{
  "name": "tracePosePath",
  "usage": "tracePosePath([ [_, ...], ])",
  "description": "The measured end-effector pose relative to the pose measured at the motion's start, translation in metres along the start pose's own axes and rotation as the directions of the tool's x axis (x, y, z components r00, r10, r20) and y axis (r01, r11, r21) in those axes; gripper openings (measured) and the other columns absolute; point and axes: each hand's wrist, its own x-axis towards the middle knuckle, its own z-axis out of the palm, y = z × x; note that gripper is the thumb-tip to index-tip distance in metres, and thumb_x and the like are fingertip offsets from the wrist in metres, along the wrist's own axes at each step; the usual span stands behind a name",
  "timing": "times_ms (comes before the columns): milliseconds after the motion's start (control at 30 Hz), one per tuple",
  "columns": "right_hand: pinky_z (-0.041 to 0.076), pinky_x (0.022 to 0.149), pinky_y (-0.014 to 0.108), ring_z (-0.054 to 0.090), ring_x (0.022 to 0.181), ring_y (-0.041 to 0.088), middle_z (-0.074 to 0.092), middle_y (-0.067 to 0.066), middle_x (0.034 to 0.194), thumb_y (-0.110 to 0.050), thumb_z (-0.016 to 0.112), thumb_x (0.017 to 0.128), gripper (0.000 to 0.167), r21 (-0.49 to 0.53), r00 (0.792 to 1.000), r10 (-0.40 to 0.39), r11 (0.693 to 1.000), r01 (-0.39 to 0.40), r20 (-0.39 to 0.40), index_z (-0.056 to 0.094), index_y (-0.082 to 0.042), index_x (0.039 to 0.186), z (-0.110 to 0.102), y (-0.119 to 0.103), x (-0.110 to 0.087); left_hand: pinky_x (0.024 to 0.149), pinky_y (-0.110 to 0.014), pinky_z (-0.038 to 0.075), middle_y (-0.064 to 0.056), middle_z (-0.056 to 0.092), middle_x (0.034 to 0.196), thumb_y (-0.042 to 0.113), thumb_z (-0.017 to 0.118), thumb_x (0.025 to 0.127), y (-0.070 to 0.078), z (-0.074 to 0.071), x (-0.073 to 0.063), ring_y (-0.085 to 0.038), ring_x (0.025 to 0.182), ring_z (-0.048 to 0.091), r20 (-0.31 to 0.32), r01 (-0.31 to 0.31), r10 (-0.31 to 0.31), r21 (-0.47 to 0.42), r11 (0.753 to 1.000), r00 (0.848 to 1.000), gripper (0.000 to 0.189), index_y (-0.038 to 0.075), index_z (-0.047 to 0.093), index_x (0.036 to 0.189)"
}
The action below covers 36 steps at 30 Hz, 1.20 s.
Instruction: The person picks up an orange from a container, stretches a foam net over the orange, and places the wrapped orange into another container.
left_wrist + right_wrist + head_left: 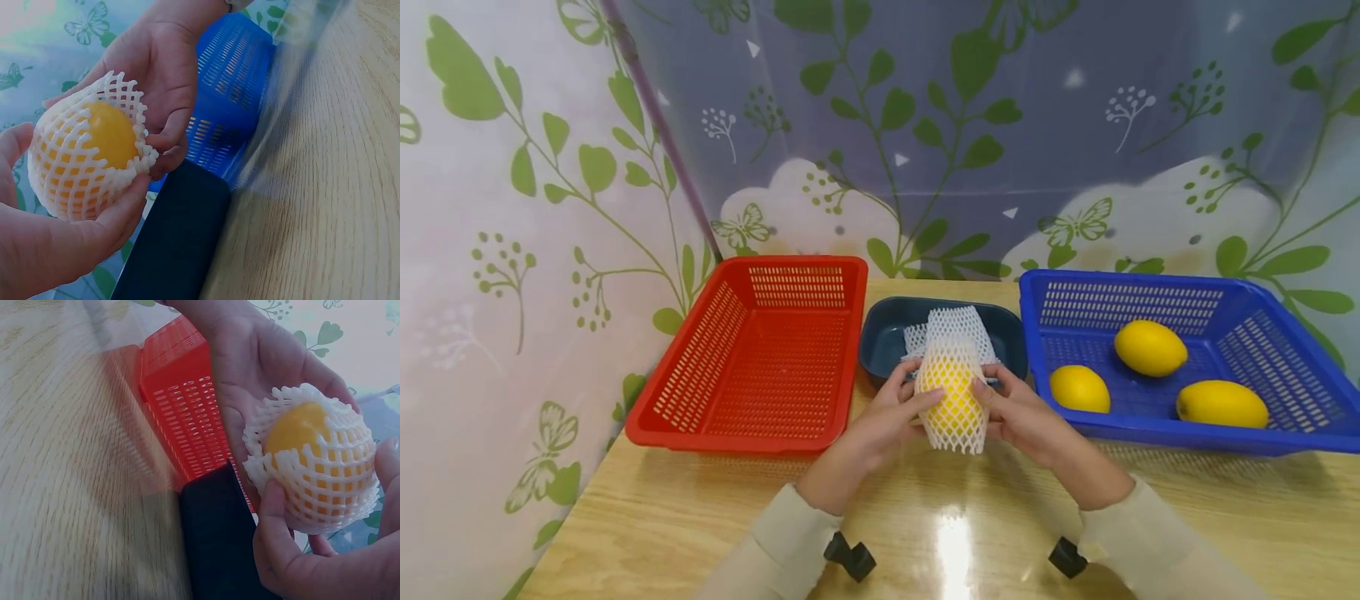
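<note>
A yellow lemon (pixel 112 134) sits inside a white foam net sleeve (pixel 958 440), its bare end showing through the sleeve's open end in both wrist views. My left hand (pixel 877 427) grips the sleeved lemon from the left, thumb lying across the mesh. From the other side my right hand (pixel 1032 422) holds it too, fingers curved behind and thumb on the front. The bundle is held up over the near edge of a dark teal tray (pixel 880 321). More white foam net sleeves (pixel 957 319) lie in that tray, partly hidden by the held one.
On the left stands a red plastic basket (pixel 745 443) with slotted walls. A blue basket (pixel 1150 428) on the right contains several lemons, one being the lemon (pixel 1150 348) at its back. The wooden table (pixel 700 517) runs along the front; a patterned curtain (pixel 880 208) hangs behind.
</note>
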Motion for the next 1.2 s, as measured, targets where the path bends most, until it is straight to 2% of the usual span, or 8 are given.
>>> tracePosePath([
  [200,0.055,0.082,0.03,0.065,0.09,0.014,0.057,0.006,0.107,-0.039,0.052,0.099,0.061,-0.002,1.0,0.002,1.0,-0.002,-0.017,0.021,-0.001,0.136,0.0,-0.001,-0.001,0.093,-0.04,0.051,-0.015,0.051,0.133,0.017,0.064,0.094,0.001,0.006,0.001,-0.02,0.098,0.061,-0.018,-0.011,0.011,0.032,0.999,1.0,0.069,0.021,0.022,0.148],
  [467,0.054,0.083,0.028,0.062,0.089,0.014,0.053,0.008,0.109,-0.041,0.055,0.097,0.065,0.009,0.998,-0.049,0.999,0.049,-0.037,0.024,0.0,0.137,0.007,-0.004,0.003,0.092,-0.034,0.051,-0.012,0.046,0.13,0.021,0.072,0.087,0.014,0.014,-0.005,-0.023,0.105,0.057,-0.094,-0.076,0.099,0.222,0.972,0.991,0.075,0.023,0.021,0.142],
  [667,0.055,0.081,0.03,0.063,0.087,0.015,0.057,0.003,0.103,-0.047,0.048,0.098,0.047,0.088,0.993,-0.111,0.989,0.115,-0.05,0.038,-0.008,0.123,0.025,-0.011,0.012,0.093,-0.04,0.051,-0.016,0.041,0.128,0.016,0.07,0.085,0.038,0.003,-0.017,-0.029,0.107,0.054,-0.121,-0.149,0.2,0.336,0.93,0.972,0.072,0.018,0.021,0.138],
  [867,0.056,0.083,0.035,0.064,0.088,0.019,0.059,0.006,0.105,-0.043,0.038,0.104,0.042,0.125,0.993,-0.065,0.989,0.077,-0.097,0.042,-0.005,0.122,0.042,-0.015,0.026,0.094,-0.042,0.05,-0.017,0.043,0.13,0.014,0.067,0.083,0.074,-0.019,-0.033,-0.03,0.11,0.053,-0.099,-0.168,0.225,0.4,0.901,0.969,0.072,0.016,0.019,0.137],
  [967,0.054,0.089,0.04,0.065,0.097,0.026,0.056,0.013,0.113,-0.028,0.044,0.104,0.036,0.037,0.988,-0.078,0.996,0.083,-0.131,0.041,0.0,0.127,0.051,-0.015,0.032,0.091,-0.042,0.051,-0.019,0.043,0.13,0.014,0.065,0.083,0.095,-0.033,-0.036,-0.031,0.109,0.055,-0.101,-0.159,0.225,0.439,0.884,0.969,0.073,0.016,0.016,0.137],
  [1067,0.049,0.097,0.043,0.06,0.11,0.031,0.053,0.019,0.126,-0.022,0.054,0.1,0.041,-0.144,0.981,-0.133,0.983,0.112,-0.145,0.043,-0.001,0.133,0.062,-0.015,0.037,0.086,-0.038,0.054,-0.019,0.043,0.128,0.015,0.064,0.085,0.112,-0.05,-0.035,-0.029,0.105,0.057,-0.127,-0.138,0.222,0.469,0.873,0.967,0.072,0.016,0.015,0.138],
  [1133,0.044,0.103,0.044,0.054,0.121,0.033,0.051,0.018,0.134,-0.023,0.062,0.096,0.049,-0.281,0.972,-0.195,0.947,0.152,-0.128,0.045,-0.003,0.137,0.07,-0.014,0.039,0.082,-0.034,0.054,-0.019,0.044,0.126,0.016,0.062,0.087,0.122,-0.063,-0.033,-0.026,0.101,0.058,-0.146,-0.118,0.208,0.468,0.876,0.967,0.07,0.016,0.015,0.139],
  [1200,0.039,0.107,0.046,0.047,0.129,0.03,0.048,0.014,0.141,-0.029,0.068,0.092,0.058,-0.433,0.96,-0.261,0.88,0.196,-0.096,0.044,-0.006,0.14,0.078,-0.013,0.041,0.076,-0.03,0.055,-0.019,0.044,0.123,0.015,0.06,0.089,0.13,-0.076,-0.031,-0.023,0.095,0.059,-0.155,-0.103,0.198,0.475,0.874,0.968,0.068,0.014,0.014,0.139],
])
